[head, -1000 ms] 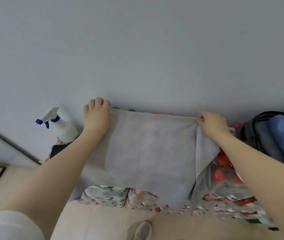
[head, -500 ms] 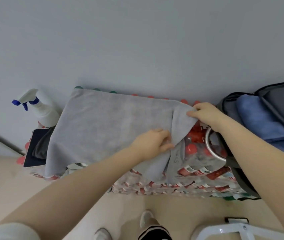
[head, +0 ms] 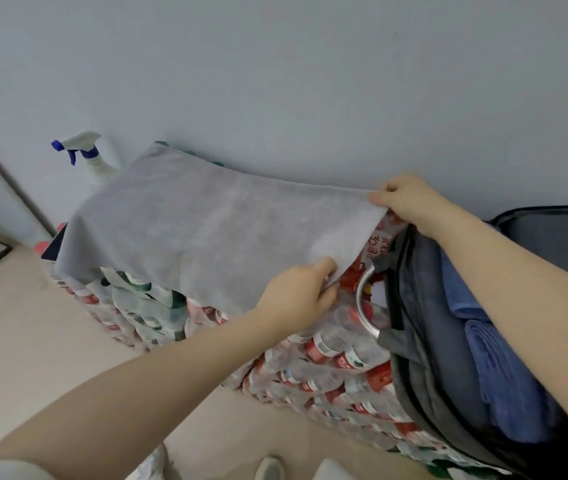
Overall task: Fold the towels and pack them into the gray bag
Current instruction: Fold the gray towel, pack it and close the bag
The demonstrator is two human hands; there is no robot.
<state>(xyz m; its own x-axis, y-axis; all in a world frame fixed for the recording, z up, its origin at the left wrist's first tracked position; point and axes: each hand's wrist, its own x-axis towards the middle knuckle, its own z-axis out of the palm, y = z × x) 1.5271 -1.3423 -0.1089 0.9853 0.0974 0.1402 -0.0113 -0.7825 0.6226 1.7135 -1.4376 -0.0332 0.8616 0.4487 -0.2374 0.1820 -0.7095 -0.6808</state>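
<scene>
Head view: gray towel (head: 206,226) lies spread flat over stacked bottle packs (head: 327,355). Left hand (head: 298,296) pinches its near right corner; right hand (head: 409,199) pinches the far right corner. Gray bag (head: 424,341) sits open just right, with a blue towel (head: 497,362) inside.

Plain pale blue-gray wall (head: 310,81); beige floor (head: 16,323); soft even light.

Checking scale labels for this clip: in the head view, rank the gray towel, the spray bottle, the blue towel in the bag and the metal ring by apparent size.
1. Gray cloth towel, largest.
2. Folded blue towel in the gray bag, partly hidden by the right arm.
3. Curved silver metal ring and white spray bottle with blue trigger: both partly hidden, too close to rank.
</scene>
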